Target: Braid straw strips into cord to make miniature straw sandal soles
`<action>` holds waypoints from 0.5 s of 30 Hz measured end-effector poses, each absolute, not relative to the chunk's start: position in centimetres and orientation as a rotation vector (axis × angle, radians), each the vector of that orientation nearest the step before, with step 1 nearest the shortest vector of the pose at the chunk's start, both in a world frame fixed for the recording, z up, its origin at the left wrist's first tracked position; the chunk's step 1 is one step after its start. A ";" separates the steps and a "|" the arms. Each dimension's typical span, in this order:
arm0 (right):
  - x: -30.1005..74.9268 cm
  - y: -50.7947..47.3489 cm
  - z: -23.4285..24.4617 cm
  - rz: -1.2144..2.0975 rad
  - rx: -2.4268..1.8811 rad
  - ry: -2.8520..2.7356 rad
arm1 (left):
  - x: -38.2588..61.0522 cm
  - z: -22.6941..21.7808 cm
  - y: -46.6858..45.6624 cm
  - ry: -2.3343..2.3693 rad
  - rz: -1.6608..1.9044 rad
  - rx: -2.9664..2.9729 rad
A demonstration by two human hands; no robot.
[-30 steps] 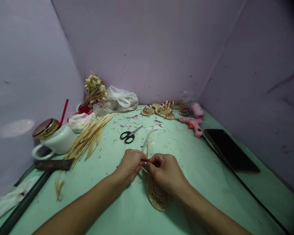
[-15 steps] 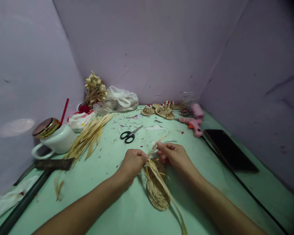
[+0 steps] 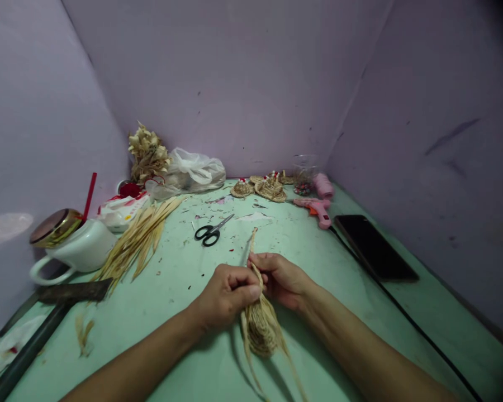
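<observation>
The left hand [image 3: 232, 296] and the right hand [image 3: 281, 279] are close together over the near middle of the worktop [image 3: 184, 357]. The left grip is closed, with the thumb pressed against the fingers on a straw braid [image 3: 254, 240]. The right grip is also closed, its fingertips pinching the same braid slightly farther from the body; its remaining fingers are curled and partly hidden. The free end of the braid points away toward the back wall.

A coiled straw piece [image 3: 263, 335] is directly below and between the hands, its upper part covered by them. Loose straw strands hang from the work toward the near edge. Whether the coil rests on the surface cannot be determined.

Black-handled scissors [image 3: 212, 231] lie beyond the left hand, blades partly apart. Farther left are a bundle of dry straw strips [image 3: 142, 240], a white mug [image 3: 88, 245] and a hammer [image 3: 75, 291]. Small woven hats [image 3: 270, 190] stand at the back, near a pink glue gun [image 3: 319, 209] lying on its side. A black smartphone [image 3: 375, 245] lies flat at the right, beside a dark cable.
</observation>
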State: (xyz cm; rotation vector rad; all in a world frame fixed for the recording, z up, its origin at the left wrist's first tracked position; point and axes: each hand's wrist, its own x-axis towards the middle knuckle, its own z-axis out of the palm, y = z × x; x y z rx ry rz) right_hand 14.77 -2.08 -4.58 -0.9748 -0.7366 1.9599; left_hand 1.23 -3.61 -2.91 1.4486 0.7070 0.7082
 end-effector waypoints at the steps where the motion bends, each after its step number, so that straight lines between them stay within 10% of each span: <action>1: 14.9 -1.9 -4.4 1.962 -0.986 -0.688 | 1.3 -3.2 -3.4 0.759 0.743 1.376; 15: 19.0 -1.7 -2.5 1.869 -1.246 -1.407 | -0.5 -4.6 -0.3 1.058 0.951 1.011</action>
